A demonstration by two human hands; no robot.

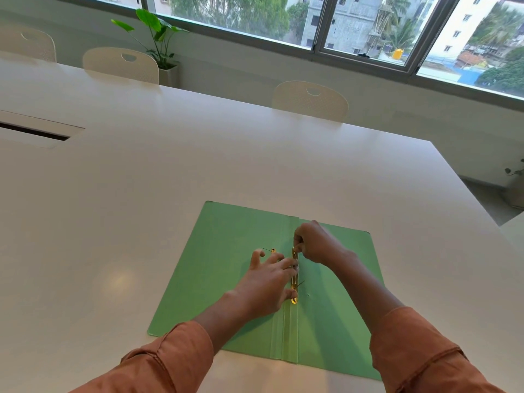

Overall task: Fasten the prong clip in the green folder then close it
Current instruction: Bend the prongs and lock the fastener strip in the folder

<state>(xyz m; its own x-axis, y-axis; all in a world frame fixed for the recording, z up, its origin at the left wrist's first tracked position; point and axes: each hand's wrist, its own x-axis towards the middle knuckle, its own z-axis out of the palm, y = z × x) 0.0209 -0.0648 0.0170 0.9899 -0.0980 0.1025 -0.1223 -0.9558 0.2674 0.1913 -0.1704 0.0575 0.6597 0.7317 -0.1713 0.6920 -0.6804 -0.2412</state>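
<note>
Your rust sleeves [175, 353] framed the green folder [226, 268], lying open near the tabletop's [141, 180] near edge. Your left hand [266, 285] pressed spread fingers against the gold prong clip [294, 282] along the spine; your right hand [314, 242] pinched its far end.

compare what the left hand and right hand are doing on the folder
The left hand lies spread and flat, pressing beside the gold prong clip; the right hand is curled, pinching the clip's far end. The left covers the clip's middle and near part; the right works its top. Both rest on the open green folder at its spine.
</note>
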